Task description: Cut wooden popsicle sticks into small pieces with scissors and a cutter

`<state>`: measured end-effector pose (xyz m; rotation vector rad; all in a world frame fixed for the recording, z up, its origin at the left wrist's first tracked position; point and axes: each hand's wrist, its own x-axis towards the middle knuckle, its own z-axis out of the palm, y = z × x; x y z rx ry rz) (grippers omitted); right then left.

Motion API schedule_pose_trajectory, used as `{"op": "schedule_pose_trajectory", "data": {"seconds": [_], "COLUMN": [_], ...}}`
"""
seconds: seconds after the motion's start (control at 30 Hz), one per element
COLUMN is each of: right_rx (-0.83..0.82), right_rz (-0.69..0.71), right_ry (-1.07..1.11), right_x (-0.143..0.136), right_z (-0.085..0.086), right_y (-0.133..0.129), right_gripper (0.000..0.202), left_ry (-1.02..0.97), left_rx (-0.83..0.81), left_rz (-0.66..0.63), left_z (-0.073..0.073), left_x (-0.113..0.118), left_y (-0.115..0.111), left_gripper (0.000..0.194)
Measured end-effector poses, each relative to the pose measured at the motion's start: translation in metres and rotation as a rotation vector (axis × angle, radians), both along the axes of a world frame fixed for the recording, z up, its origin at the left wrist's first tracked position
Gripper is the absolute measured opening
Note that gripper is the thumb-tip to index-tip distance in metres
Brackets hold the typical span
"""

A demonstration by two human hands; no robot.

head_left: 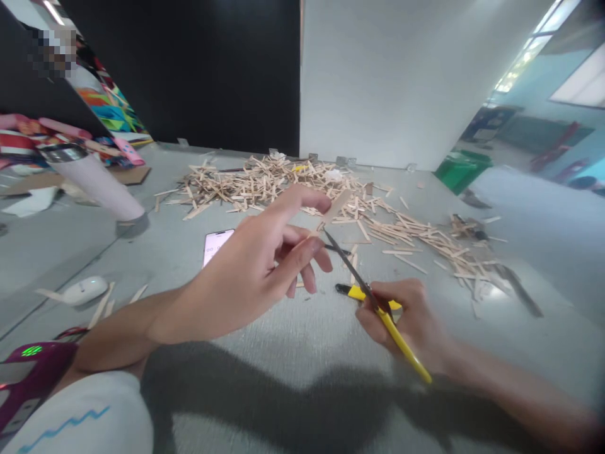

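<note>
L hand pinches wood strip btwn fingers & thumb, at hand's far-right end. R hand grips yellow-handled tool, tip just by strip's near end. Stick pile far side.

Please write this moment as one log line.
left hand: pinches wooden strip | right hand: grips yellow-handled tool | tool tip: beside strip, contact unclear | table: scattered wooden sticks
</note>
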<state>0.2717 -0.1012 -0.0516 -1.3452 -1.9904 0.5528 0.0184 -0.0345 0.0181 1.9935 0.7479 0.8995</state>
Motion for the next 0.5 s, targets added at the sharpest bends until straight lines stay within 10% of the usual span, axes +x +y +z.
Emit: {"op": "schedule_pose_trajectory", "data": {"seconds": [0.5], "right_rx": [0.048], "right_rz": [-0.024], "right_ry": [0.0], "right_x": [-0.0014], "right_z": [-0.0039], "right_y": [0.0032], "right_gripper": [0.042], "left_ry": [0.063], "left_rx": [0.06], "left_rz": [0.028], "left_z": [-0.0053], "left_x": [0.0011], "left_y": [-0.0002], "left_gripper": [0.023]}}
